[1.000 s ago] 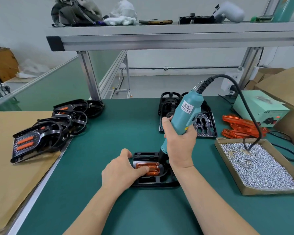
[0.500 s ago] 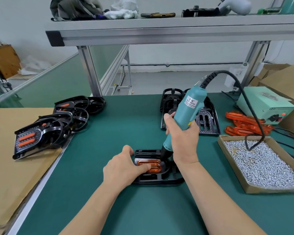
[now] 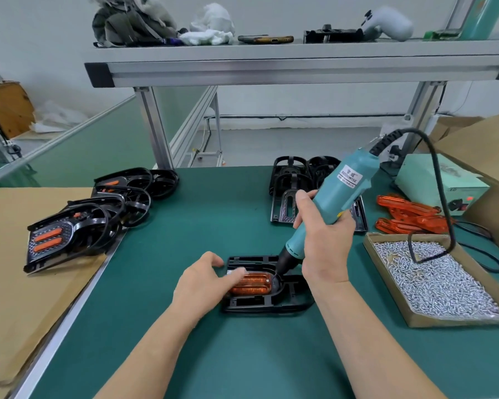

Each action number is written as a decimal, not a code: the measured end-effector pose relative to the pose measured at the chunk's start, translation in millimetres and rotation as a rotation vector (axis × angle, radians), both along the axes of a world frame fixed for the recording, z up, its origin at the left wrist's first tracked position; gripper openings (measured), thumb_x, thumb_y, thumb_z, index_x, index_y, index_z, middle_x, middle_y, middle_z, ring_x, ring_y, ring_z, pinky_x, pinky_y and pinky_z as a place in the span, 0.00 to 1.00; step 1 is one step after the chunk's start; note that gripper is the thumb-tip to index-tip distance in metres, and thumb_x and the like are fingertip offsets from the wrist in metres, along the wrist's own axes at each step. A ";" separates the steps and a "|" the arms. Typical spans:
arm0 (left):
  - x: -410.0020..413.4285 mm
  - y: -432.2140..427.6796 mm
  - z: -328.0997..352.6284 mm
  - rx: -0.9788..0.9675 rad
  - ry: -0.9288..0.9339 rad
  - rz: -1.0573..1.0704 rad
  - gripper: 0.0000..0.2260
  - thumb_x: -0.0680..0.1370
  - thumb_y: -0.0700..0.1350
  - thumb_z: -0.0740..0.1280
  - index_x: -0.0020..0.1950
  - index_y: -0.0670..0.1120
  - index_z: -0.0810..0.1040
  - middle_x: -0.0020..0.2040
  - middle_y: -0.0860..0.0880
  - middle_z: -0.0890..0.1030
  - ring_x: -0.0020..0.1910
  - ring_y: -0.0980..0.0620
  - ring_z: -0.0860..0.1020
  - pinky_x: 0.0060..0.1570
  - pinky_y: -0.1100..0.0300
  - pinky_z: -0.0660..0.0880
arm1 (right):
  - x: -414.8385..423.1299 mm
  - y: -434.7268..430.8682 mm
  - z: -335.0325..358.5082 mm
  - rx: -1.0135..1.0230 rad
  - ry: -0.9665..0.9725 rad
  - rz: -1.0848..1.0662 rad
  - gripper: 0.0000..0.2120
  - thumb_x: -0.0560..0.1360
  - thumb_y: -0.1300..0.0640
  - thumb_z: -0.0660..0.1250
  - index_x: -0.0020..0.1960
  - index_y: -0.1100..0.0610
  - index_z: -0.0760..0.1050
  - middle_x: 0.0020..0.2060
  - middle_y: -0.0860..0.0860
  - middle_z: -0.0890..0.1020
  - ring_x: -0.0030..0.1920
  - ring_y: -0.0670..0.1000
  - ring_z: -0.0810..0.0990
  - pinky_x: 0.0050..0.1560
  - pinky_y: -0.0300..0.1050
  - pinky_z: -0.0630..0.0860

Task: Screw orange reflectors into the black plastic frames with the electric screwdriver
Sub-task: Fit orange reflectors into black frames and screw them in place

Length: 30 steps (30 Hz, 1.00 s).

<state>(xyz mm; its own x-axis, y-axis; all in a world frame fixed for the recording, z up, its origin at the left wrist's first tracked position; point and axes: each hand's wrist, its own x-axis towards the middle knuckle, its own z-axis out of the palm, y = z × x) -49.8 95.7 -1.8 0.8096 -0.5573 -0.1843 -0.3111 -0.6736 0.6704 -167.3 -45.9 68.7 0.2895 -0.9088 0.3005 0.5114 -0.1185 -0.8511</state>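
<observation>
Right hand [image 3: 323,240]: fingers wrapped round the screwdriver [image 3: 333,201], tilted, tip at the reflector's [image 3: 252,282] right end; left hand [image 3: 203,285]: fingers extended, pressing the reflector's left end; reflector seated in the frame [image 3: 267,300], flat on the table [image 3: 242,355] between both hands.

Brightness: bright, even white indoor light across the green bench mat [image 3: 162,312].
Source: diffuse, falling from above.
Shadows: soft and short, with a thin dark rim under the black frame [image 3: 271,305].
Glare: sparkle on the screws [image 3: 444,280], and a soft sheen on the orange reflector [image 3: 254,282] and the electric screwdriver [image 3: 337,194].
Blur: the fingertips [image 3: 238,274] of the left hand [image 3: 202,283] are smeared, and the far corners are soft.
Distortion: wide-angle stretch, so the shelf post [image 3: 156,125] leans and the forearms splay toward the lower corners.
</observation>
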 end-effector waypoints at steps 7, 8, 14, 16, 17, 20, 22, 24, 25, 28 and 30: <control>23.1 19.4 7.6 -0.607 0.820 0.193 0.08 0.80 0.31 0.61 0.58 0.33 0.75 0.44 0.37 0.85 0.42 0.44 0.85 0.38 0.59 0.82 | -9.5 -0.1 -8.2 0.165 -0.050 -0.062 0.08 0.70 0.57 0.74 0.40 0.52 0.75 0.28 0.50 0.74 0.29 0.48 0.72 0.35 0.38 0.74; 23.4 22.9 7.7 -0.653 0.882 0.197 0.10 0.79 0.27 0.59 0.59 0.31 0.74 0.47 0.34 0.84 0.46 0.41 0.86 0.39 0.59 0.82 | -10.2 0.5 -9.1 0.174 -0.048 -0.064 0.08 0.70 0.56 0.74 0.41 0.53 0.74 0.28 0.50 0.74 0.28 0.48 0.72 0.35 0.38 0.74; 19.1 35.7 0.6 -0.759 0.998 0.136 0.14 0.77 0.21 0.56 0.59 0.29 0.73 0.53 0.30 0.82 0.52 0.39 0.84 0.42 0.61 0.82 | -11.0 4.8 -12.9 0.207 -0.048 -0.072 0.10 0.69 0.55 0.75 0.42 0.54 0.74 0.27 0.49 0.75 0.28 0.47 0.72 0.34 0.36 0.74; 18.5 36.9 -0.4 -0.769 1.006 0.119 0.13 0.77 0.21 0.57 0.59 0.28 0.73 0.53 0.30 0.82 0.52 0.39 0.84 0.43 0.61 0.82 | -10.8 6.4 -13.5 0.212 -0.050 -0.073 0.10 0.69 0.55 0.75 0.42 0.54 0.74 0.27 0.49 0.74 0.28 0.47 0.72 0.33 0.36 0.73; 18.0 37.2 -0.3 -0.772 1.006 0.113 0.13 0.77 0.22 0.57 0.59 0.28 0.73 0.53 0.30 0.82 0.52 0.39 0.84 0.43 0.61 0.82 | -10.6 7.2 -13.6 0.214 -0.051 -0.075 0.10 0.69 0.55 0.74 0.42 0.54 0.74 0.26 0.49 0.74 0.27 0.47 0.72 0.33 0.36 0.73; 17.0 38.0 0.3 -0.781 1.009 0.109 0.11 0.77 0.23 0.59 0.57 0.29 0.75 0.53 0.30 0.82 0.52 0.39 0.84 0.43 0.61 0.82 | -10.2 9.5 -12.8 0.219 -0.062 -0.084 0.09 0.69 0.55 0.74 0.41 0.54 0.73 0.26 0.49 0.74 0.27 0.47 0.71 0.32 0.35 0.72; 16.6 38.3 1.6 -0.793 1.013 0.110 0.10 0.77 0.25 0.61 0.56 0.29 0.76 0.53 0.30 0.82 0.51 0.39 0.84 0.43 0.61 0.82 | -10.6 11.1 -11.7 0.220 -0.068 -0.083 0.10 0.70 0.55 0.74 0.41 0.54 0.73 0.26 0.49 0.73 0.27 0.47 0.71 0.32 0.35 0.72; 15.0 37.6 4.0 -0.800 1.019 0.110 0.09 0.76 0.26 0.64 0.55 0.30 0.77 0.52 0.30 0.82 0.50 0.39 0.85 0.42 0.62 0.82 | -11.8 12.3 -11.2 0.218 -0.073 -0.082 0.10 0.71 0.56 0.74 0.41 0.54 0.73 0.26 0.49 0.73 0.26 0.47 0.71 0.32 0.35 0.72; 13.4 37.2 5.2 -0.801 1.022 0.108 0.10 0.73 0.28 0.66 0.54 0.30 0.78 0.52 0.30 0.82 0.49 0.39 0.85 0.41 0.62 0.82 | -12.2 12.6 -11.0 0.218 -0.077 -0.083 0.10 0.72 0.57 0.74 0.41 0.54 0.72 0.26 0.49 0.73 0.26 0.46 0.71 0.32 0.34 0.72; 6.6 35.2 7.7 -0.807 1.031 0.096 0.14 0.68 0.32 0.70 0.53 0.32 0.78 0.49 0.30 0.83 0.47 0.39 0.85 0.40 0.61 0.82 | -12.6 13.7 -9.4 0.229 -0.092 -0.097 0.11 0.74 0.60 0.73 0.40 0.54 0.72 0.25 0.49 0.73 0.26 0.47 0.70 0.31 0.35 0.71; 1.9 33.4 8.5 -0.815 1.042 0.087 0.13 0.68 0.33 0.71 0.52 0.33 0.77 0.48 0.31 0.83 0.45 0.40 0.85 0.39 0.61 0.82 | -12.5 14.6 -7.3 0.236 -0.110 -0.110 0.11 0.75 0.61 0.73 0.40 0.53 0.72 0.25 0.49 0.72 0.26 0.48 0.70 0.31 0.35 0.71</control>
<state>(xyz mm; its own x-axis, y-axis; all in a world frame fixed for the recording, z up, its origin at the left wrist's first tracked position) -47.9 129.2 6.7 0.5327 -0.7576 -0.3772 0.6156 0.0410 0.7870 -179.8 -31.3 61.4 0.1630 -0.9815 0.1007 0.5971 0.0169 -0.8020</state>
